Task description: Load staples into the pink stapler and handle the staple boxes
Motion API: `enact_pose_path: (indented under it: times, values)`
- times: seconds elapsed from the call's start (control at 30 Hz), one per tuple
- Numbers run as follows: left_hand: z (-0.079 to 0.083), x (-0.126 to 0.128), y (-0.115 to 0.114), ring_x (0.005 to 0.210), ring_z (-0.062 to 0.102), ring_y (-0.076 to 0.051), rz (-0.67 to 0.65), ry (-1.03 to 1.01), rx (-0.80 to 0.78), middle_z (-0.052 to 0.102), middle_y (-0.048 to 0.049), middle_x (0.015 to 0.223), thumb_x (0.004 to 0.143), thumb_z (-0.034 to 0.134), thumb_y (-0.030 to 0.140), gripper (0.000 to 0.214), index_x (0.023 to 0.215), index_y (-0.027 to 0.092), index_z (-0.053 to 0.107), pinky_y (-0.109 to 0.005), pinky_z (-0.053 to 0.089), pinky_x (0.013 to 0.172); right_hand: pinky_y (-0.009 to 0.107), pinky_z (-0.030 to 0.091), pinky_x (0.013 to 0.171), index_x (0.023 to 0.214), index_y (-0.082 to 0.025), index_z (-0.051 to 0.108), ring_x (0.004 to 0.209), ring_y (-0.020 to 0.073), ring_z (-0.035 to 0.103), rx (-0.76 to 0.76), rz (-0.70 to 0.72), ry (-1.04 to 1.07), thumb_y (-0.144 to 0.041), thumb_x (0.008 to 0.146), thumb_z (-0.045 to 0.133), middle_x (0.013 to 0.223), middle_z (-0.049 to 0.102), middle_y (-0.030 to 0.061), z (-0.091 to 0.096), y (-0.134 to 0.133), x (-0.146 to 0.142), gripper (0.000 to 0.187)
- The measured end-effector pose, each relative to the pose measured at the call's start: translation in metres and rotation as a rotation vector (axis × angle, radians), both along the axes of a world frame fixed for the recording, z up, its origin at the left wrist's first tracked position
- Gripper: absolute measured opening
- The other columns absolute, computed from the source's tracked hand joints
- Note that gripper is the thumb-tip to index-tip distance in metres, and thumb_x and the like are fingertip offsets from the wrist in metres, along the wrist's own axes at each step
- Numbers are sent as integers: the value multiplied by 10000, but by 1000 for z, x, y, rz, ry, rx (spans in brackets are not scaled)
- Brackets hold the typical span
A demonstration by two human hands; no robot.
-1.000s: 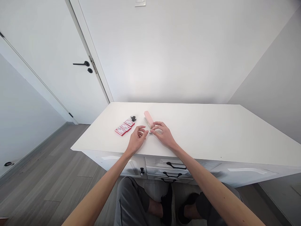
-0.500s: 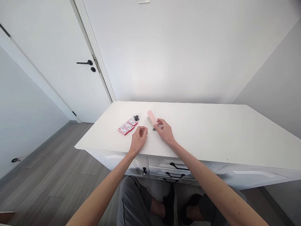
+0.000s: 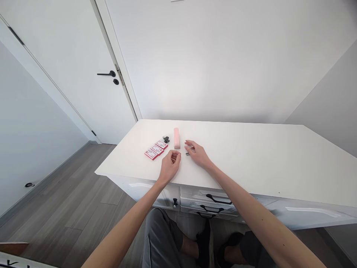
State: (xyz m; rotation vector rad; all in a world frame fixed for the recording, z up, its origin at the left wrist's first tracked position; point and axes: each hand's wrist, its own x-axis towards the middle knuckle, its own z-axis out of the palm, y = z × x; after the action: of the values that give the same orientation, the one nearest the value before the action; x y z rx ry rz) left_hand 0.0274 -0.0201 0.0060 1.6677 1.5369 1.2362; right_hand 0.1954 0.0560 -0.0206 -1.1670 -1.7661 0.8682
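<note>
A pink stapler (image 3: 176, 137) rests on the white cabinet top, apart from both hands. My left hand (image 3: 170, 165) is in front of it, fingers curled and thumb against fingertips; whatever may be in that pinch is too small to make out. To the right, my right hand (image 3: 198, 154) hovers low over the top with its thumb and fingers apart. A small grey strip, perhaps staples (image 3: 187, 154), lies by its thumb. Left of the stapler are red-and-white staple boxes (image 3: 156, 150) in a slanted row, with small black clips (image 3: 166, 139) just behind them.
The white cabinet top (image 3: 251, 156) stretches far to the right and backs onto a wall. Its front has black drawer handles (image 3: 219, 199). At the left stands a white door with a black handle (image 3: 107, 73). My legs are below the front edge.
My right hand has let go of the stapler, which now stands straighter on the cabinet top. My left hand stays curled. The whole view has shifted slightly.
</note>
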Motion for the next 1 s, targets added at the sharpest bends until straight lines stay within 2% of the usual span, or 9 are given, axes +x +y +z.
enact_pose_path:
  times: [0.07, 0.2, 0.33, 0.5, 0.6, 0.73, 0.9, 1.0]
  values:
    - [0, -3, 1, 852, 634, -204, 28, 105, 80, 695, -52, 965, 965, 536, 364, 160, 967, 225, 615, -351, 500, 781, 477, 491, 1049, 1234, -262, 698, 1221, 264, 631, 53, 29, -27, -456, 986, 559, 1356, 680, 82, -2, -5, 9, 345]
    - [-1, -20, 8, 1150, 561, -313, 182, 442, 268, 636, -121, 1154, 934, 569, 296, 168, 1078, 224, 618, -485, 425, 1034, 498, 425, 1127, 1045, -264, 751, 1283, 270, 588, 154, 72, -128, -407, 945, 643, 1337, 662, 73, -4, -13, 22, 205]
    - [-2, -49, 17, 1297, 444, -396, 348, 682, 263, 515, -188, 1385, 884, 631, 330, 448, 1301, 186, 548, -555, 357, 1084, 506, 427, 1121, 959, -265, 751, 1267, 270, 589, 142, 43, -128, -384, 924, 671, 1310, 659, 66, -6, -15, 24, 148]
    - [-2, -85, 18, 1383, 393, -417, 448, 748, 197, 496, -230, 1440, 849, 663, 519, 711, 1404, 129, 450, -570, 284, 1156, 513, 437, 1106, 911, -252, 749, 1236, 274, 606, 103, 43, -99, -373, 904, 688, 1278, 677, 68, -3, -15, 23, 136]
    - [-1, -100, 8, 1389, 411, -427, 430, 716, 107, 543, -238, 1416, 835, 658, 597, 810, 1438, 120, 405, -582, 294, 1153, 494, 468, 1077, 931, -255, 755, 1189, 264, 637, 71, 43, -28, -390, 905, 678, 1254, 695, 66, 0, -18, 25, 157]
    - [0, -105, -11, 1370, 473, -403, 353, 657, 63, 597, -203, 1393, 871, 629, 565, 728, 1434, 162, 404, -554, 340, 1136, 448, 515, 1026, 950, -256, 753, 1098, 243, 679, 19, 33, 95, -428, 895, 682, 1168, 736, 57, 4, -27, 29, 194]
    - [2, -86, -36, 1273, 535, -407, 308, 662, 97, 643, -183, 1301, 847, 649, 641, 698, 1352, 182, 501, -543, 392, 1073, 447, 541, 977, 983, -259, 757, 1017, 245, 708, -31, 54, 113, -472, 890, 690, 1108, 766, 55, 8, -45, 41, 241]
    - [5, -69, -40, 1190, 568, -402, 191, 706, 72, 659, -165, 1212, 798, 691, 688, 786, 1375, 179, 530, -533, 419, 1018, 445, 543, 964, 990, -265, 762, 1023, 249, 716, -69, 71, 99, -470, 897, 686, 1099, 773, 51, 10, -57, 54, 238]
